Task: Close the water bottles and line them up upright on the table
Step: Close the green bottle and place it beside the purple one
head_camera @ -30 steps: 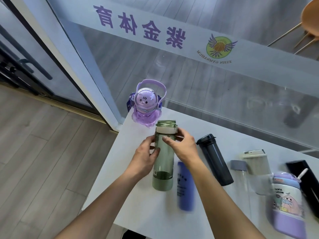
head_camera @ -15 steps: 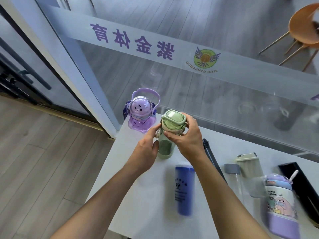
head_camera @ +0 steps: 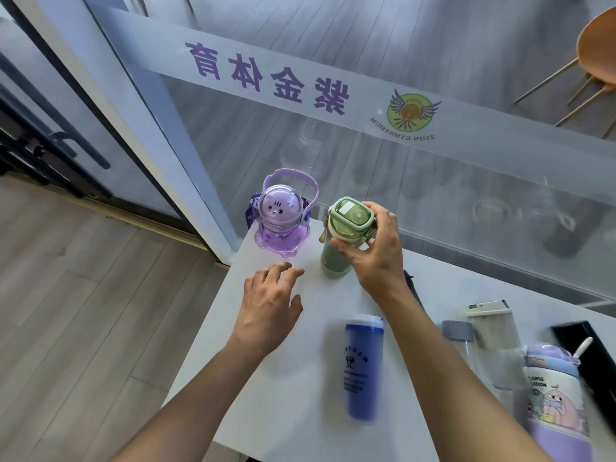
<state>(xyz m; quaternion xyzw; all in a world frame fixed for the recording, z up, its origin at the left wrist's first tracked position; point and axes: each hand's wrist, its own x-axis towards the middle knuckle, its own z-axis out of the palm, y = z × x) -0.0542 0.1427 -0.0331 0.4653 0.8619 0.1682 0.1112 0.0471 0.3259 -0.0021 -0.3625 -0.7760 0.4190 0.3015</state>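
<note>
A green bottle (head_camera: 336,251) with a closed square lid stands upright at the table's far left, beside a purple astronaut-shaped bottle (head_camera: 281,216). My right hand (head_camera: 375,248) grips the green bottle around its lid. My left hand (head_camera: 271,303) hovers open above the table, just left of it, holding nothing. A blue bottle (head_camera: 364,365) lies on its side near the middle. A black bottle (head_camera: 413,288) lies mostly hidden behind my right forearm. Further right lie a clear bottle with a grey cap (head_camera: 458,331), a frosted bottle (head_camera: 496,338) and a purple cartoon bottle (head_camera: 555,401).
The white table (head_camera: 233,345) stands against a glass wall (head_camera: 366,161) with purple lettering. Its left edge drops to a wooden floor. A black box (head_camera: 590,348) sits at the far right. An orange chair (head_camera: 596,51) stands beyond the glass.
The green bottle went from lying in both hands to standing upright next to the purple astronaut bottle. My left hand has let go and drawn back; my right hand still holds the lid.
</note>
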